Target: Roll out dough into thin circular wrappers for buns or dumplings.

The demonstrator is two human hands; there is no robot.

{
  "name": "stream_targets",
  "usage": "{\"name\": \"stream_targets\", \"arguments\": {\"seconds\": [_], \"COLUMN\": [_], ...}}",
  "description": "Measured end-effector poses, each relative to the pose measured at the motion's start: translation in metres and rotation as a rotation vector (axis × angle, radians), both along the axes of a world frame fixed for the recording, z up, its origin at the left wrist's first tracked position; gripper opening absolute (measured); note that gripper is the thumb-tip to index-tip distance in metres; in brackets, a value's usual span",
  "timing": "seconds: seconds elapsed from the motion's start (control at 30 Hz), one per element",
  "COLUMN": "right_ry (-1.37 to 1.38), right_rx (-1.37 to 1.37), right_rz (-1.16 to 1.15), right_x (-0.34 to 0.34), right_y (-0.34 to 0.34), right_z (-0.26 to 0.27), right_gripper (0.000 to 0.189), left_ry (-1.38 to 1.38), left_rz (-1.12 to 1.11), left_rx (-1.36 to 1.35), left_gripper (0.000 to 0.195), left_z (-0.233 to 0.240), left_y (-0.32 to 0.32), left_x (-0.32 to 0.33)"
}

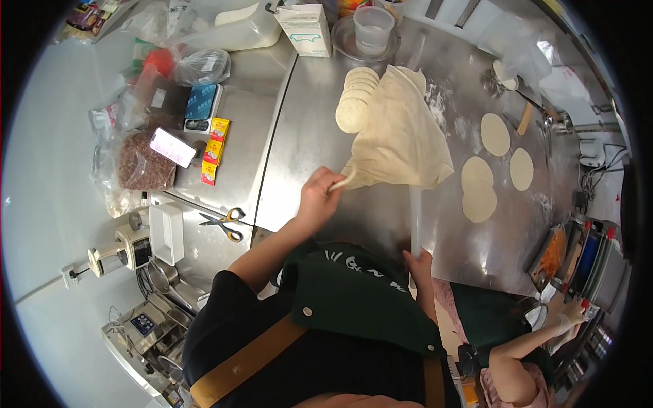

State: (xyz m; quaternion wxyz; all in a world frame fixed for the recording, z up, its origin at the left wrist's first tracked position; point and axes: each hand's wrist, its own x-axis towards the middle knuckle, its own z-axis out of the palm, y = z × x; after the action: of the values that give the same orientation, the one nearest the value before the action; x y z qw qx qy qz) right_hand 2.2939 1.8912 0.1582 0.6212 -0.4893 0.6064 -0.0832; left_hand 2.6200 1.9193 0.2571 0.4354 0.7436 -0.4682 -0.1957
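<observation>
My left hand [320, 196] pinches the near left corner of a large, thin sheet of dough [400, 132]. The sheet lies rumpled over a long whitish rolling pin [416, 219], whose far end shows beyond the dough. Around the near end of the pin, my right hand [420, 262] is closed, close to the table's front edge. Just left of the sheet, several round dough discs [352, 115] overlap in a row. More flat discs [495, 134] are on the steel table [326, 102] to the right, two of them joined or overlapping [478, 189].
At left are a digital scale [201, 107], a lit phone [172, 148], yellow sachets [211, 158] and scissors [224, 223]. A carton [305, 30] and a plastic tub [374, 30] stand at the back. A scraper [523, 117] lies far right. A co-worker's arm [520, 352] reaches in at lower right, near a roller machine [586, 260].
</observation>
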Motion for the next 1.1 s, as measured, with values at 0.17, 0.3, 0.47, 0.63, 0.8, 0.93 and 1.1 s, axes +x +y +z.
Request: {"name": "stream_targets", "arguments": {"seconds": [0.17, 0.3, 0.47, 0.63, 0.8, 0.93, 1.1], "right_ry": [0.084, 0.119, -0.094, -0.156, -0.014, 0.112, 0.185], "right_rx": [-0.044, 0.021, -0.131, -0.274, -0.302, -0.377, -0.432], "right_rz": [0.148, 0.085, -0.17, -0.164, -0.354, -0.464, -0.507], "right_x": [-0.036, -0.056, -0.01, 0.023, 0.018, 0.014, 0.009], "right_y": [0.024, 0.045, 0.037, 0.02, 0.037, 0.05, 0.066], "right_z": [0.02, 0.039, 0.072, 0.077, 0.046, 0.044, 0.04], "right_gripper": [0.017, 0.014, 0.023, 0.026, 0.02, 0.021, 0.021], "left_ry": [0.189, 0.143, 0.132, 0.244, -0.471, -0.855, -0.611], "left_rz": [-0.241, -0.489, -0.862, -1.059, -0.825, -0.849, -0.761], "left_rx": [0.065, 0.142, 0.168, 0.189, -0.032, 0.022, 0.034], "left_gripper": [0.014, 0.014, 0.015, 0.019, 0.028, 0.028, 0.012], "left_z": [0.0, -0.008, -0.029, -0.035, -0.037, -0.079, -0.092], "left_y": [0.012, 0.011, -0.005, -0.035, -0.093, -0.126, -0.149], "left_x": [-0.04, -0.062, -0.095, -0.113, -0.104, -0.094, -0.073]}}
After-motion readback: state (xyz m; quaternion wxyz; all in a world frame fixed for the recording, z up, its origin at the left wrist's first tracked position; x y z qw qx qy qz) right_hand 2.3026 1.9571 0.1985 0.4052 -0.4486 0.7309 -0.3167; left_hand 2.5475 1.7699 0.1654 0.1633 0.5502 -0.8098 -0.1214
